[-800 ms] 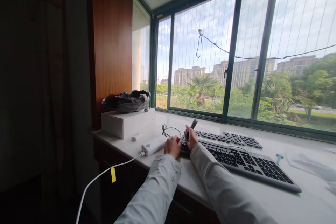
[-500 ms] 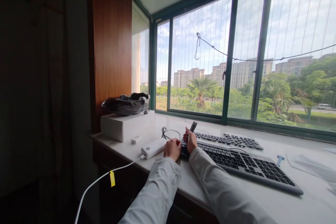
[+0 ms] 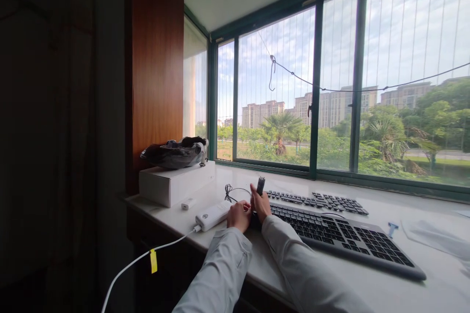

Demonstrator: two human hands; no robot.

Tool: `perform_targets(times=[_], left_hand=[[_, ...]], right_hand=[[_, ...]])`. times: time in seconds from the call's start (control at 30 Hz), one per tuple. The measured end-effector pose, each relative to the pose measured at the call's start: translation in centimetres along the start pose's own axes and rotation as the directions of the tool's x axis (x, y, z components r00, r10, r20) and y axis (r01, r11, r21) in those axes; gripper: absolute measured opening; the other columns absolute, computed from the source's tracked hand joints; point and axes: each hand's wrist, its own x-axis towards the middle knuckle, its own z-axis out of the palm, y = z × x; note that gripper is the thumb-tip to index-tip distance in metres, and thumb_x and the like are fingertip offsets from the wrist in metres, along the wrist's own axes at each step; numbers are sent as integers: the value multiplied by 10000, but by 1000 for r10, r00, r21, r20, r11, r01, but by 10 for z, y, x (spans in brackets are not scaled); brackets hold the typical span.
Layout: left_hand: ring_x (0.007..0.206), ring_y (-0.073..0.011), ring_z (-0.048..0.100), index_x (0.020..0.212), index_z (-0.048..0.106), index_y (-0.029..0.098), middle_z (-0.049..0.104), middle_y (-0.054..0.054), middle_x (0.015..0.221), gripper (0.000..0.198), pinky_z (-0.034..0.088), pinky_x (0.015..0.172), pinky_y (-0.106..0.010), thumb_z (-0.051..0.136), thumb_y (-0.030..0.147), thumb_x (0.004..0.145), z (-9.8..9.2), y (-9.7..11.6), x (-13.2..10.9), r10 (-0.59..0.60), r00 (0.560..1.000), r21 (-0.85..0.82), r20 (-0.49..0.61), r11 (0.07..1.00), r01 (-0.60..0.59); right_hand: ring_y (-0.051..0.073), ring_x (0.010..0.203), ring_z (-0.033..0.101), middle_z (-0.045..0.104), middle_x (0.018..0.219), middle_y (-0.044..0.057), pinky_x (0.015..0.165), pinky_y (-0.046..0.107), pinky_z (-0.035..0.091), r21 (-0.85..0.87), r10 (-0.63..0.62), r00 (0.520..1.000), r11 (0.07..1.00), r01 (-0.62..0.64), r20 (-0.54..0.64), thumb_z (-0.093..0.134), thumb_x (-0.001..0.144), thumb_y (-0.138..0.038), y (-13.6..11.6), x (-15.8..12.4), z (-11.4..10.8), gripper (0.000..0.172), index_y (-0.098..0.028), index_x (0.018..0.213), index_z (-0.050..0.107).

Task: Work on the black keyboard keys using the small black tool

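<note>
Both arms stretched forward, grey sleeves. Right hand fingers wrapped round small dark stick-shaped tool, upright above fingertips. Left hand curled into loose fist just beside it, grip unclear. Two dark plastic keyboards: near keyboard touching right wrist, far keyboard beyond fingers. One white glossy power bank left of knuckles.

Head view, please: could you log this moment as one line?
right hand: grips small dark tool upright | left hand: fist at keyboard end | power bank beside

Your pale matt cloth sleeves rest on the glossy white stone-like counter; the black matt plastic keyboard lies beside.
</note>
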Motion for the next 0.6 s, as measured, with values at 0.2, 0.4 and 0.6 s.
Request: perform_targets(times=[0.2,0.4,0.6], left_hand=[[810,-165,664,849,704,229,736,-28,872,161,412,624,-231,579,323,812,0,1,0,-15,1000,1,13,1000,15],[847,-161,660,883,693,243,733,-18,903,187,414,642,-222,594,384,812,-3,1,0,-34,999,20,40,999,33],[848,-170,655,897,691,243,727,-25,905,207,417,645,-236,579,397,814,-4,2,0,-43,998,15,51,999,42]], right_hand=[[104,377,307,345,368,-40,410,277,254,25,31,1000,999,-31,6,554,729,-586,-2,-1,1,477,-230,472,368],[94,386,281,321,369,-55,415,271,248,10,34,999,999,-34,-9,578,723,-513,-3,-3,2,439,-225,472,363],[87,391,272,308,382,-63,416,265,244,17,30,999,999,-30,-15,587,705,-446,-2,-3,4,398,-219,463,368]])
